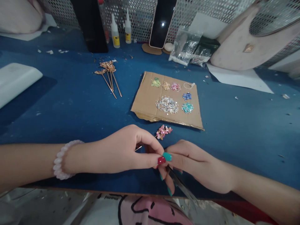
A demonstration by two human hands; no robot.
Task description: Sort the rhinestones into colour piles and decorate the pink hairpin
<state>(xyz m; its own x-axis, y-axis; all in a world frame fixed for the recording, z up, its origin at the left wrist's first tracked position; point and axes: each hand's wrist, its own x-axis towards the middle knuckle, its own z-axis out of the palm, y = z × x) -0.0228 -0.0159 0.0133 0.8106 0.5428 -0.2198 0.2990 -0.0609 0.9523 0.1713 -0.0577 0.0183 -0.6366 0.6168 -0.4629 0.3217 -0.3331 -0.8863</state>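
My left hand [117,150], with a pink bead bracelet [61,159] at the wrist, is closed, thumb and forefinger pinched against the other hand's fingertips. Whatever sits in that pinch is too small or hidden. A gold hairpin with pink flowers [163,132] shows just beyond the fingers. Its thin stem passes behind my left fingers, and I cannot tell if they grip it. My right hand [194,165] is closed around dark metal tweezers [181,184], which slant down toward the table's front edge.
A cardboard sheet [145,93] bears several small piles of coloured rhinestones. Gold hairpins [109,75] lie to its left. Along the back stand glue bottles [115,34], a phone [161,25] and plastic bags [186,45]. A white object [18,81] sits at left.
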